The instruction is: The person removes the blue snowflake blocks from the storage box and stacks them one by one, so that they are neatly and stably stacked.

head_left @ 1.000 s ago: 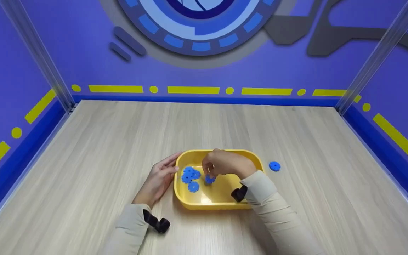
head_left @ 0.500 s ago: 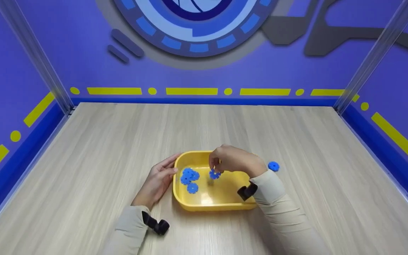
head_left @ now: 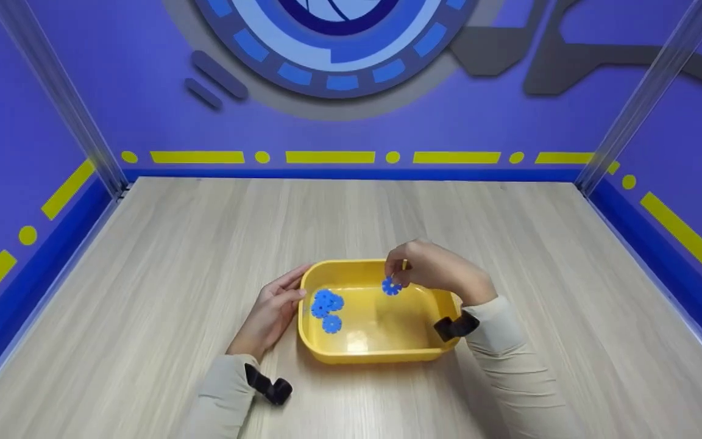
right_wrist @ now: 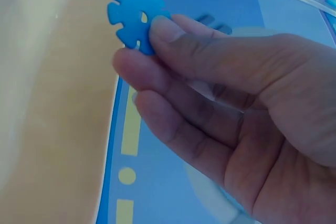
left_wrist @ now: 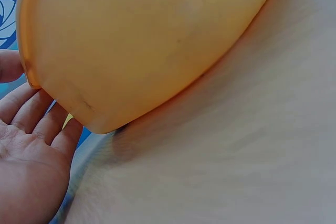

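A yellow plastic bin [head_left: 381, 355] stands on the table in the head view. At its left end my left hand [head_left: 270, 314] holds the rim, with the thumb [left_wrist: 9, 66] over the edge and the fingers along the outer wall. Over the bin's far right part, my right hand [head_left: 439, 271] pinches a blue notched disc [head_left: 391, 286] between thumb and fingers. The right wrist view shows this disc [right_wrist: 128, 17] with its slotted edge and a centre hole. Several more blue notched discs [head_left: 326, 303] lie inside the bin, at the left, some overlapping.
The light wood table [head_left: 217, 238] stretches beyond the bin and to both sides. A blue-purple wall panel [head_left: 339, 131] with yellow marks closes the back, and similar panels stand left and right. Black wrist cameras [head_left: 275, 390] sit on both sleeves.
My right hand has lifted one blue disc from the bin floor and carried it right and up. The loose disc on the table at right is now hidden behind that hand. The left hand stays put.
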Action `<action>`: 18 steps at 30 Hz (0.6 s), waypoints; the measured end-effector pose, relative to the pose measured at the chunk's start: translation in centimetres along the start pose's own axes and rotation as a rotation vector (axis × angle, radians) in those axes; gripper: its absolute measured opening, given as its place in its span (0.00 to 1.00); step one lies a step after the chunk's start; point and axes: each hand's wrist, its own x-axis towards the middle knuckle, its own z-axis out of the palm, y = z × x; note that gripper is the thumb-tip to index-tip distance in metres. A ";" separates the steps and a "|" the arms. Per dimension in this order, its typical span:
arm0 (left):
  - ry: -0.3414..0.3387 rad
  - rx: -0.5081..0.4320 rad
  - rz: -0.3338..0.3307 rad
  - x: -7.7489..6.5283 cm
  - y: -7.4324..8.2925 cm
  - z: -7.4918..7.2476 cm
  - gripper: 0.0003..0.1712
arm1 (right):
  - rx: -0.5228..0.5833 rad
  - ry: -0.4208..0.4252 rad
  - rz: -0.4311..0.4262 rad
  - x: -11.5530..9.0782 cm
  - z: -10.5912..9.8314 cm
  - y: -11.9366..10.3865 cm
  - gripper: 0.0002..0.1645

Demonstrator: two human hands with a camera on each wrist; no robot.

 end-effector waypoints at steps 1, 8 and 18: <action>0.001 -0.001 -0.002 0.0 0.0 0.0 0.36 | 0.007 0.009 0.003 -0.2 -0.1 0.2 0.04; -0.006 0.002 -0.009 0.0 0.1 0.0 0.35 | 0.058 0.079 0.010 -1.7 -0.5 1.8 0.04; -0.008 0.007 0.003 -0.1 0.0 0.0 0.35 | 0.071 0.207 -0.002 -3.7 -0.7 4.3 0.05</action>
